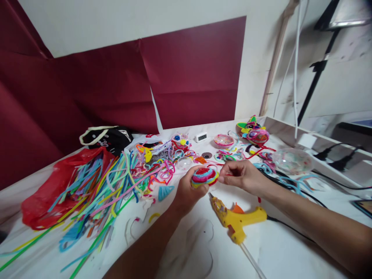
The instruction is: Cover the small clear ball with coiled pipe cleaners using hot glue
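My left hand (186, 190) is closed around a small rounded piece (204, 177) wound with red, blue and yellow pipe cleaners. At its right side, my right hand (242, 176) pinches a red pipe cleaner (227, 175) between thumb and fingers. The strand reaches toward the piece, though I cannot tell whether its end is fixed there. Just below both hands a yellow glue gun (236, 219) lies on the white table (186, 244). Its nozzle points up and left, close to my left thumb, and a clear glue stick (252, 261) sticks out of its back.
A red plastic bag (40, 203) spills many pipe cleaners (116, 190) over the left side. Behind stand a black bag (109, 141), a small white digital clock (200, 136) and finished colourful pieces (254, 131). A clear bowl (293, 161) and black cables (343, 157) are at right.
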Motion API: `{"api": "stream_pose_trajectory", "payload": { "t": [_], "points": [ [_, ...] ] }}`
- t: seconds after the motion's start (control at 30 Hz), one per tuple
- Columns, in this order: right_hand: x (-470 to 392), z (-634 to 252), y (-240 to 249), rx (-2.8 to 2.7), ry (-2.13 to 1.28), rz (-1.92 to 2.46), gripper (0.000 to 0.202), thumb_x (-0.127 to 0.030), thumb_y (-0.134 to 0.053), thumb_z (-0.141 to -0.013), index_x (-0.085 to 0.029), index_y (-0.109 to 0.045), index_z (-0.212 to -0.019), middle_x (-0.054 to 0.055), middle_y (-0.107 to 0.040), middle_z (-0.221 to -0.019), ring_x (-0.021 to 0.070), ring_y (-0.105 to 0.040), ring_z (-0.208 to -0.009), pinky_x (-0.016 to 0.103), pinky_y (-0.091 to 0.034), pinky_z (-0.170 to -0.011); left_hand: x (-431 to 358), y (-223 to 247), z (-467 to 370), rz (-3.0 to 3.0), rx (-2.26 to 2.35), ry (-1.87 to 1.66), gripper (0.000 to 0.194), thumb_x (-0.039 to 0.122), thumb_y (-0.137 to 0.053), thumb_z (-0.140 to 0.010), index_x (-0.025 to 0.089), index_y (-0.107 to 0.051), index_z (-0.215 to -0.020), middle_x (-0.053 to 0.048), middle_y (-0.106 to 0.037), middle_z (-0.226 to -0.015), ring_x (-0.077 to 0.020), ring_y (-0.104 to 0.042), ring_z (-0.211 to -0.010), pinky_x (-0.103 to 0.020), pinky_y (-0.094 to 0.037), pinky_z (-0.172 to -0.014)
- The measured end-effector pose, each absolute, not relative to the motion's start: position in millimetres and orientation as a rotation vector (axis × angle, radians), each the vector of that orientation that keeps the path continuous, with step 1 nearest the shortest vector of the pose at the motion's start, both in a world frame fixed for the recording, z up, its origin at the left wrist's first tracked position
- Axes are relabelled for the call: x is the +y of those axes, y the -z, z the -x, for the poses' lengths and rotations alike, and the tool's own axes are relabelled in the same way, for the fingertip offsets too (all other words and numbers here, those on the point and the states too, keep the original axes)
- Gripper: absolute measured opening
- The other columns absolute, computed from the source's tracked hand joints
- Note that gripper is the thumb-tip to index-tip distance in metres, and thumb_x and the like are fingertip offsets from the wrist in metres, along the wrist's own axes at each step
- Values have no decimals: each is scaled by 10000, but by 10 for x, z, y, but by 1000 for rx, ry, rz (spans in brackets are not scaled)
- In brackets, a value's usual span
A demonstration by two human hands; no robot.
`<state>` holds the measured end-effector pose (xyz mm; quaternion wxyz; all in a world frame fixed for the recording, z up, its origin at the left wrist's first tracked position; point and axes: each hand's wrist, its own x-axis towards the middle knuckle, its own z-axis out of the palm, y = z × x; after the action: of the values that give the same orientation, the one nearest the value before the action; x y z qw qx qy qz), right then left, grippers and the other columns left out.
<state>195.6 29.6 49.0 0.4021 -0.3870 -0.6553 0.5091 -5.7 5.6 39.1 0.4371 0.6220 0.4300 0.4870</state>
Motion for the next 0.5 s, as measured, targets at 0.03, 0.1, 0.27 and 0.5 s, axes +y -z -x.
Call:
{"api": "stream_pose_trajectory", "payload": {
  "t": [0.03, 0.1, 0.27, 0.5],
  "points": [
    [295, -1957, -501, -1648, -1299, 984, 325, -376, -844, -588, -139, -644, -682, -62, -471, -533, 70, -373, -492, 226, -268, -466, 58, -386, 61, -1551, 1064, -1207, 484, 229, -643, -638, 152, -606, -1114, -83, -676, -1033, -227, -604, -915, -349, -480, -829],
    [292, -1963, -521, -1642, -1298, 994, 329, -377, -851, -578, -142, -639, -667, -68, -462, -526, 66, -371, -489, 225, -269, -468, 60, -381, 72, -1557, 1047, -1195, 481, 230, -640, -642, 153, -609, -1116, -81, -677, -1027, -226, -605, -910, -343, -481, -819],
    [272, -1980, -560, -1593, -1373, 982, 353, -372, -883, -528, -148, -648, -668, -64, -507, -541, 67, -398, -504, 224, -285, -481, 43, -396, 106, -1576, 955, -1185, 507, 270, -666, -663, 153, -600, -1151, -89, -668, -1100, -259, -605, -1014, -359, -471, -888],
    [199, -1965, -673, -1572, -1410, 981, 393, -359, -909, -458, -150, -631, -642, -76, -501, -522, 57, -369, -498, 220, -258, -483, 0, -428, 145, -1576, 825, -1173, 550, 298, -686, -672, 157, -589, -1195, -88, -672, -1073, -271, -619, -1018, -398, -469, -936]
  ]
}}
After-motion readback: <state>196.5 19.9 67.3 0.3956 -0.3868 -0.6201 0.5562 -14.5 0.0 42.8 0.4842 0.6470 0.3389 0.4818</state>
